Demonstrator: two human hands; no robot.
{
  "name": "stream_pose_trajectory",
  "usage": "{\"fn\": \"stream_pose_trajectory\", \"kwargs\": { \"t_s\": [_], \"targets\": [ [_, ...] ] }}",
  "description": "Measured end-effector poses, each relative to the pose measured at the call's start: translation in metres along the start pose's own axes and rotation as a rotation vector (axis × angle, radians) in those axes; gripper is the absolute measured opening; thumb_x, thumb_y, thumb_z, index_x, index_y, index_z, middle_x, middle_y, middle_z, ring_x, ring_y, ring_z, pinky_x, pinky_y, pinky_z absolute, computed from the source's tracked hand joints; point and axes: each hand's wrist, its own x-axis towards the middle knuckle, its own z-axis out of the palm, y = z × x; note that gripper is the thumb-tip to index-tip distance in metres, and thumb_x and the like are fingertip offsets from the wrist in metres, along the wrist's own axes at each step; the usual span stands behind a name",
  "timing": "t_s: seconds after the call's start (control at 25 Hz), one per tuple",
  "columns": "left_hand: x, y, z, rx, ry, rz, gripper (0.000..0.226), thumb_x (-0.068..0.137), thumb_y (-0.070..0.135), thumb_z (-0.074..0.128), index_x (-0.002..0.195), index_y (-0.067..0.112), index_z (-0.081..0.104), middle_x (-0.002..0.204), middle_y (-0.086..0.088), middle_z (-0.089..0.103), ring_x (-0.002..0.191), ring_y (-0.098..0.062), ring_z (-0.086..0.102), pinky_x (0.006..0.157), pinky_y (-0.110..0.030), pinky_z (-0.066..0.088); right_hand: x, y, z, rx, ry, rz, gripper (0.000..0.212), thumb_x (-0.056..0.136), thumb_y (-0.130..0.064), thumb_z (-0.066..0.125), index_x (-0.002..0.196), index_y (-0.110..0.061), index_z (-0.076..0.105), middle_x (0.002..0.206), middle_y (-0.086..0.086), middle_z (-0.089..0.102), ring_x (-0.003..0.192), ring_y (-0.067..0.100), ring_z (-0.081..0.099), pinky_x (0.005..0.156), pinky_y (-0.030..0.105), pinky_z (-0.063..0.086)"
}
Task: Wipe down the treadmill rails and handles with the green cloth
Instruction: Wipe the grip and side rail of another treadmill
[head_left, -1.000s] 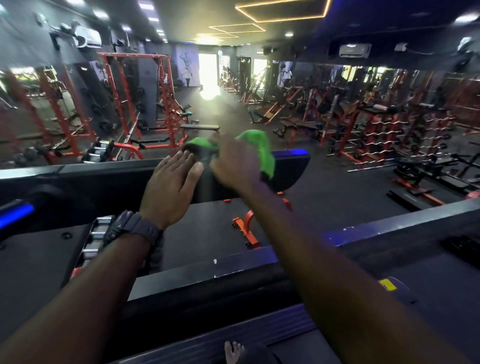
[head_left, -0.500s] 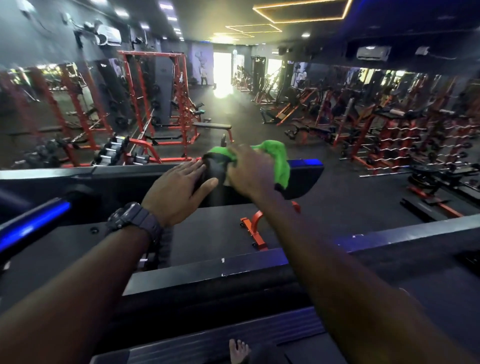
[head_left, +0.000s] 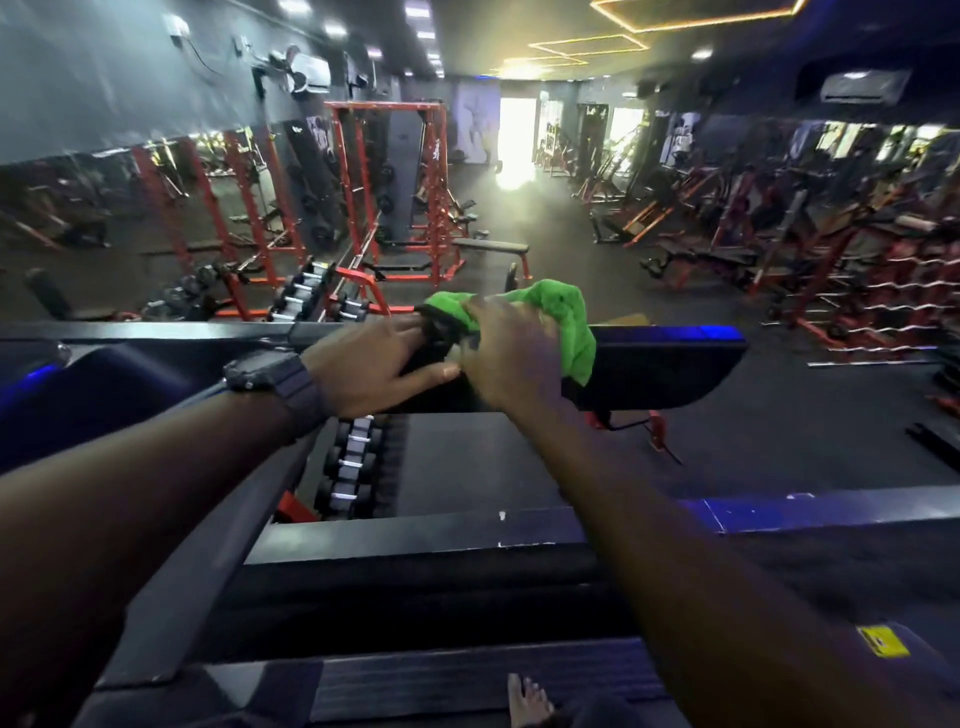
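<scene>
A bright green cloth (head_left: 563, 322) is bunched over the top of the treadmill's black console bar (head_left: 670, 358). My right hand (head_left: 511, 358) grips the cloth and holds it against the bar. My left hand (head_left: 374, 364), with a black watch on its wrist, lies flat on the bar just left of the cloth, fingers straight and touching a black upright grip (head_left: 434, 332). The left side rail (head_left: 156, 597) runs back toward me under my left forearm.
The treadmill's front cover (head_left: 415, 535) and belt (head_left: 457, 686) lie below my arms, with a bare foot (head_left: 527, 701) on the belt. Dumbbell racks (head_left: 348, 467) stand ahead on the left. Red racks and benches fill the gym floor beyond.
My view has shifted left and closer to the console. Both hands stay on the bar, the right still working the green cloth over the same spot beside the upright grip.
</scene>
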Motion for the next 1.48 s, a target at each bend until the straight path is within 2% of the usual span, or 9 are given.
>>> {"fn": "stream_pose_trajectory", "kwargs": {
  "t_s": [0.08,0.28,0.56,0.68,0.8,1.0,1.12,1.28,1.48],
  "targets": [
    [-0.006,-0.015,-0.006,0.021,-0.014,-0.08,0.081,0.092,0.073,0.017,0.14,0.016,0.05,0.149,-0.003,0.049,0.133,-0.021,0.049,0.111,-0.035,0.039,0.007,0.02,-0.006,0.018,-0.032,-0.041,0.041,0.091,-0.036,0.051,0.129,-0.022,0.057,0.126,0.009,0.063,0.115,0.033,0.056,0.094,0.042,0.042],
    [-0.022,-0.025,-0.014,0.002,-0.097,-0.301,0.088,0.087,0.072,0.021,0.152,0.015,0.034,0.159,-0.002,0.033,0.145,-0.019,0.034,0.12,-0.037,0.027,0.002,0.099,-0.035,-0.138,0.111,0.408,0.034,0.09,-0.033,0.056,0.118,-0.016,0.062,0.112,0.021,0.067,0.105,0.042,0.06,0.089,0.047,0.049],
    [-0.042,-0.034,-0.028,0.092,-0.326,-0.455,0.106,0.082,0.078,0.038,0.158,0.015,-0.001,0.166,-0.005,-0.004,0.153,-0.024,0.007,0.121,-0.035,0.012,0.019,-0.03,0.019,0.028,-0.032,-0.134,0.041,0.092,-0.034,0.053,0.132,-0.025,0.054,0.128,0.005,0.062,0.117,0.032,0.056,0.097,0.043,0.042],
    [-0.046,-0.03,-0.03,0.076,-0.348,-0.501,0.106,0.086,0.075,0.042,0.157,0.01,-0.001,0.166,-0.008,-0.007,0.153,-0.022,-0.002,0.122,-0.035,0.006,0.021,0.038,-0.004,-0.098,-0.002,0.084,0.038,0.094,-0.037,0.052,0.127,-0.019,0.057,0.119,0.017,0.066,0.107,0.039,0.061,0.086,0.043,0.05],
    [-0.044,-0.038,-0.03,-0.111,-0.213,-0.549,0.092,0.091,0.076,0.028,0.156,0.012,0.024,0.164,-0.006,0.016,0.151,-0.022,0.017,0.123,-0.037,0.015,0.026,0.034,0.0,-0.146,0.118,0.359,0.041,0.085,-0.045,0.052,0.114,-0.017,0.063,0.111,0.016,0.068,0.105,0.039,0.061,0.092,0.046,0.048],
    [-0.044,-0.045,-0.043,-0.56,0.169,-0.768,0.074,0.102,0.062,0.013,0.124,0.015,0.066,0.134,-0.011,0.06,0.122,-0.026,0.055,0.103,-0.035,0.038,0.021,-0.129,0.068,-0.017,0.095,-0.158,0.043,0.085,-0.044,0.058,0.124,-0.026,0.058,0.125,0.0,0.063,0.117,0.028,0.055,0.098,0.047,0.037],
    [-0.043,-0.039,-0.046,-0.567,0.187,-0.803,0.074,0.102,0.061,0.014,0.119,0.014,0.068,0.133,-0.015,0.06,0.12,-0.027,0.056,0.098,-0.034,0.036,0.034,-0.091,0.052,-0.04,0.025,-0.279,0.041,0.091,-0.042,0.053,0.13,-0.028,0.054,0.127,0.002,0.063,0.115,0.029,0.058,0.092,0.042,0.043],
    [-0.039,-0.032,-0.04,-0.621,0.208,-0.812,0.073,0.101,0.064,0.014,0.126,0.019,0.065,0.137,-0.014,0.057,0.125,-0.026,0.052,0.102,-0.033,0.034,0.043,-0.08,0.055,-0.102,0.211,0.06,0.036,0.085,-0.043,0.057,0.115,-0.026,0.064,0.11,0.005,0.069,0.101,0.032,0.063,0.083,0.041,0.044],
    [-0.034,-0.037,-0.034,-0.637,0.348,-0.788,0.071,0.102,0.062,0.015,0.125,0.016,0.064,0.124,0.0,0.058,0.11,-0.018,0.052,0.096,-0.03,0.036,-0.011,-0.071,0.12,-0.085,0.467,-0.517,0.04,0.078,-0.014,0.06,0.116,-0.025,0.064,0.129,0.005,0.059,0.114,0.03,0.048,0.094,0.047,0.036]
  ]
}}
